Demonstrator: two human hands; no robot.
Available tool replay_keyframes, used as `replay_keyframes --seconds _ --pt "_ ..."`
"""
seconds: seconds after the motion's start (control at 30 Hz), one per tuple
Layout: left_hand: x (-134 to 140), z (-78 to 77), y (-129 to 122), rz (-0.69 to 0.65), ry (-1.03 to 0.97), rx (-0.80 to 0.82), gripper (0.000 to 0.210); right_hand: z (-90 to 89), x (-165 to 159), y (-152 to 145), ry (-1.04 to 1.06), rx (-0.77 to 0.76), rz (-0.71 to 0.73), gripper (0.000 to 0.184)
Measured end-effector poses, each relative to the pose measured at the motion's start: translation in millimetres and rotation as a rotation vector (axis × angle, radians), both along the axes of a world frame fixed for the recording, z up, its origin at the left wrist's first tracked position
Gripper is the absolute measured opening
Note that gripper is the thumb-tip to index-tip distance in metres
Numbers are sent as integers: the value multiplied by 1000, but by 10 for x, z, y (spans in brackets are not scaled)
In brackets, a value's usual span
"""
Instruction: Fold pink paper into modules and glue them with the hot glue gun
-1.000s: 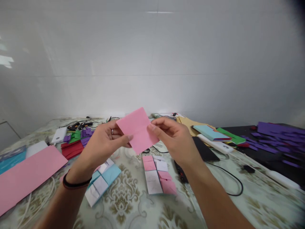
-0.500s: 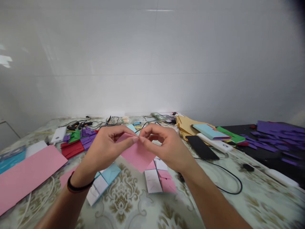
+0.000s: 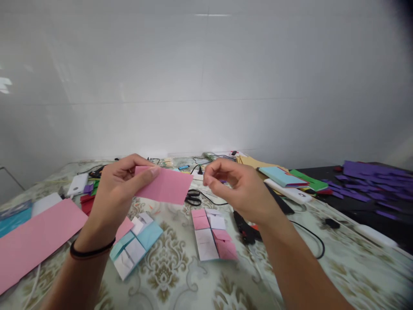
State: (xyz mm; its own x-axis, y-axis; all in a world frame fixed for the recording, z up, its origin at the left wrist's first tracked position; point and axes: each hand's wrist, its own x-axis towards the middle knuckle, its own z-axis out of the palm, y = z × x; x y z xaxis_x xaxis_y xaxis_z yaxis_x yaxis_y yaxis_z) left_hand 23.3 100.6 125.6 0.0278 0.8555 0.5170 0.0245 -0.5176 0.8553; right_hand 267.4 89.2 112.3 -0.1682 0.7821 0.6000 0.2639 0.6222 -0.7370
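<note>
The left hand (image 3: 121, 185) is pinching the pink paper (image 3: 169, 186) by its left end, thumb in front, and the paper is hanging in the air above the table. The right hand (image 3: 240, 185) is floating at the paper's three o'clock, not touching it. Its fingers are curling but seem to be holding nothing.

Two paper blocks are showing many small folds: a blue-and-white block (image 3: 151, 236) is lying at the paper's seven o'clock, and a pink-and-white block (image 3: 206, 245) at four o'clock. The pink paper is looking much plainer, so its folding seems to be only at the start, with most left. I cannot tell if it is doubled over.

Flowery cloth (image 3: 164, 275) is showing between the blocks — good room for pressing flat. Black scissors (image 3: 193, 199) are lying just past the paper's right edge, at four o'clock. A black tool (image 3: 245, 228) is sitting close beside the right arm. The wall (image 3: 161, 77) is standing well back at twelve o'clock.
</note>
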Motion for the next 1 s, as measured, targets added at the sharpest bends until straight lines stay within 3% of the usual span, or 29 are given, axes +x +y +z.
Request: replay_keyframes --seconds 0.07,0.27,0.5,0.83,1.0 --pt "70 -6 -15 -38 48 10 10 -13 -37 -2 23 23 3 1" --pt "224 -29 -60 -168 151 20 6 -25 -164 -42 -29 58 32 8" --pt "228 -56 -68 -184 453 100 13 -1 -160 -93 -207 112 4 12" --pt "26 35 -19 -214 394 41 12 48 -53 -96 -184 106 -6 13" --pt "-157 98 31 -85 228 35 9 62 100 -24 -26 36 -4 7"
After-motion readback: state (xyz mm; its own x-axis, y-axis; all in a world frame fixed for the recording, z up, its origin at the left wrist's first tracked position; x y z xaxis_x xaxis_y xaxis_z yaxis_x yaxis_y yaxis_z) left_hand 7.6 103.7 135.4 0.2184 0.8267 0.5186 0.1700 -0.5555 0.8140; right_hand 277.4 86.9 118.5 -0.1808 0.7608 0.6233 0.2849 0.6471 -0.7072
